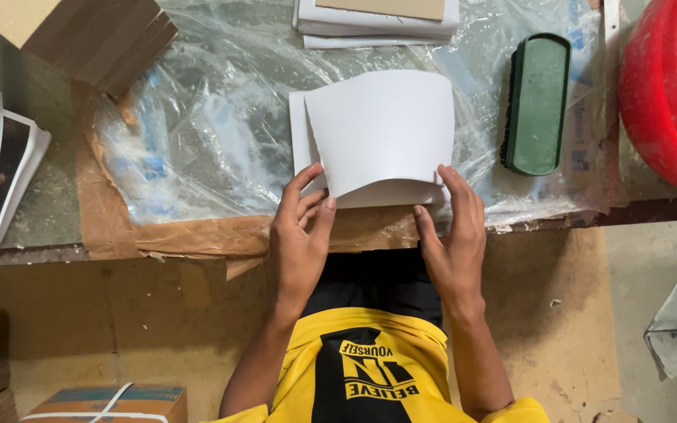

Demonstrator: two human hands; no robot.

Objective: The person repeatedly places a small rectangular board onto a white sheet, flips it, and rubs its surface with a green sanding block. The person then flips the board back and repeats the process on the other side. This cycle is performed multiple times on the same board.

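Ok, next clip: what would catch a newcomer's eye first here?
The curled white sheet at the centre, lifted off a flat white sheet on crinkled clear plastic, with the left hand and right hand pinching its near edge. Next, the dark green brush lying just right of it, and the bright red tub at the far right edge.

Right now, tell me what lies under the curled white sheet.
Under the curled white sheet a flat white sheet shows, resting on clear plastic. Most of it is covered.

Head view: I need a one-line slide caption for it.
Both hands, left hand and right hand, bend a white sheet over clear plastic film, beside a green brush.
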